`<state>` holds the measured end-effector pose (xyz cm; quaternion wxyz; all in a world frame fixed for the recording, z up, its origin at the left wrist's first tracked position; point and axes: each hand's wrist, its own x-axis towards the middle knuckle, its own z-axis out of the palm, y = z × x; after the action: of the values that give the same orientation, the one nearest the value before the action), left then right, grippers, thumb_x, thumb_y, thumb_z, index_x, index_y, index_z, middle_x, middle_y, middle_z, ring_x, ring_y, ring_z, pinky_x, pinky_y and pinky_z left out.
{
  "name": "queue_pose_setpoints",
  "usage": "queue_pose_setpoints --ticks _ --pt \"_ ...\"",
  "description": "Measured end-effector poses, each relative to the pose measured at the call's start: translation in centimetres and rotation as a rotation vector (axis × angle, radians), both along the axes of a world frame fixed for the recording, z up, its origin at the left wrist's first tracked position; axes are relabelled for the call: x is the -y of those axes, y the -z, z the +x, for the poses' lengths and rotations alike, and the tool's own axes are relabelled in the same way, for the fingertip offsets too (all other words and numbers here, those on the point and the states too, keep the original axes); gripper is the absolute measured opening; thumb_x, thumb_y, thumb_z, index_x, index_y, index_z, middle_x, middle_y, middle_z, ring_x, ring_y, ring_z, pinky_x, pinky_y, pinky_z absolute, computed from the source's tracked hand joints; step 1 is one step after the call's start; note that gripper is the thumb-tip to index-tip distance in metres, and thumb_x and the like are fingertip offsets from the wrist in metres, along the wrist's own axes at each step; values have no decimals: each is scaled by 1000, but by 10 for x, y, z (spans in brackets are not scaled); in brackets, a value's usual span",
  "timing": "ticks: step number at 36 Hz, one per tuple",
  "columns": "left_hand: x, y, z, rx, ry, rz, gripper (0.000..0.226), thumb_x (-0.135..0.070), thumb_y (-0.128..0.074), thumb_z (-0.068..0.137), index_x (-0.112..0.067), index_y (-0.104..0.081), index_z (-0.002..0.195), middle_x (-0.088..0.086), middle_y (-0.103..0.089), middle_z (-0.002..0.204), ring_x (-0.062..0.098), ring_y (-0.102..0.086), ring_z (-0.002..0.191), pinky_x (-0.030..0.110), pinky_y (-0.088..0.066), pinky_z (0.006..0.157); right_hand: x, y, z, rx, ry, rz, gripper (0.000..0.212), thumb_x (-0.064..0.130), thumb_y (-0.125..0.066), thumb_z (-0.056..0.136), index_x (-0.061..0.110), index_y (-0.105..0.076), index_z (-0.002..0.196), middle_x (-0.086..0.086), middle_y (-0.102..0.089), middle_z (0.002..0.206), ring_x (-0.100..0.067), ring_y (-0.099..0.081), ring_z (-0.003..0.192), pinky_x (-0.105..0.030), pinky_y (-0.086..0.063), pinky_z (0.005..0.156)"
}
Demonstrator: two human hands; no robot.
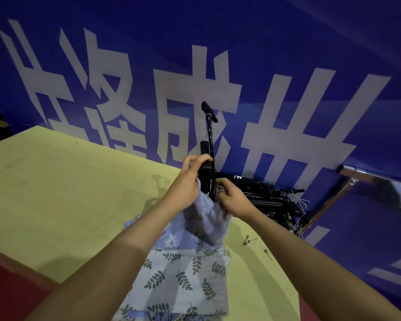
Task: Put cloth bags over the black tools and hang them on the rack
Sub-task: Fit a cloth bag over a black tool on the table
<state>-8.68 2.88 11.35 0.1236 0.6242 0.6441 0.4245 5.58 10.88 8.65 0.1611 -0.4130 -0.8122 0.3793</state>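
- The black tool (206, 177) stands upright above the table's far edge, its lower end sunk in the mouth of a pale blue cloth bag (208, 218); its thin stem rises to a short crossbar at the top.
- The left hand (188, 181) grips the tool's blocky body, thumb and fingers curled round its upper part.
- The right hand (232, 200) pinches the bag's gathered rim just beside the tool, fingers curled into the fabric.
- The bag hangs down from both hands, its bottom meeting a stack of leaf-printed cloth bags (183, 274) lying on the table near the person.
- A heap of more black tools (264, 195) lies behind the right hand, against the backdrop.
- Small metal clips (249, 240) rest on the yellow-green table (67, 193), right of the stack.
- A blue banner (218, 66) with large white characters fills the background; a metal rail (347, 181) crosses it at right.
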Motion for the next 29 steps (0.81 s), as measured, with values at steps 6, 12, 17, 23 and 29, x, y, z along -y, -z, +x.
queue_pose_setpoints --ticks 6,12,17,23,29 --pt "-4 -13 5 50 -41 23 63 20 -40 76 -18 -47 126 -1 -31 141 9 -41 118 -3 -29 87 -10 -10 14 -84 167 91 16 10 -58 92 4 -65 105 -13 -68 102 -20 -62 89 -25 -46 74" --pt "-5 -20 13 81 -22 52 43 1 -59 79 -18 -50 117 -3 -39 131 13 -50 98 -1 -38 73 -17 -26 18 -157 230 188 15 12 -61 91 3 -72 95 -10 -71 88 -17 -64 78 -24 -49 71" --pt "-10 -18 20 60 -92 128 24 -20 -63 88 -18 -52 110 -5 -47 119 9 -52 96 9 -40 77 -17 -27 16 -185 271 37 15 17 -53 95 6 -63 97 -5 -65 81 -19 -61 76 -27 -47 65" --pt "-14 -19 26 73 -174 193 17 -1 -57 86 -11 -57 100 0 -57 105 12 -55 97 4 -38 80 -13 -30 19 -304 260 -114 13 13 -50 96 3 -58 93 -6 -56 71 -19 -56 65 -35 -51 67" --pt "-15 -22 27 64 -191 195 18 2 -56 86 -8 -60 100 0 -58 101 14 -55 97 8 -36 78 -16 -42 29 -130 144 11 30 -10 -50 84 5 -62 107 -2 -49 81 -15 -49 70 -17 -41 57"
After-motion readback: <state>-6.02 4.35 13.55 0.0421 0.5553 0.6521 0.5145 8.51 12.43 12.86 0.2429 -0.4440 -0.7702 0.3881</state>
